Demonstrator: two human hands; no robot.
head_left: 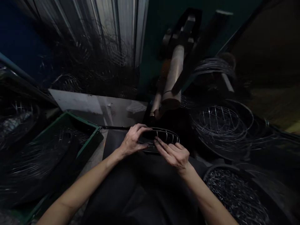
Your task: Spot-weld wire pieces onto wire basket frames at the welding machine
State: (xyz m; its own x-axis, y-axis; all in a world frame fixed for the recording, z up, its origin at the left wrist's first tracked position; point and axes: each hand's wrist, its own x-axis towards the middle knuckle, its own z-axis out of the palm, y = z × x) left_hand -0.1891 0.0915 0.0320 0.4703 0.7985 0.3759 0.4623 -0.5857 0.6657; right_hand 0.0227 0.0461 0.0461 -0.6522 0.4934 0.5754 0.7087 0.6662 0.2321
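A round wire frame (pixel 167 135) with short cross wires is held just above the dark-covered lap, in front of the machine. My left hand (pixel 134 139) grips its left side, thumb below and fingers over the top rim. On the right, my right hand (pixel 172 153) is closed at the near edge of the frame, its fingertips pointing left to the cross wires. Whether a small loose wire is between those fingertips is too dark to tell.
A machine with a metal cylinder (pixel 175 70) stands ahead. Green crate (pixel 95 137) with wire pieces at left. At right, wire rings (pixel 217 122) lie in a dark container, nearer a tub of short wire pieces (pixel 234 193). A pale panel (pixel 93 104) stands behind.
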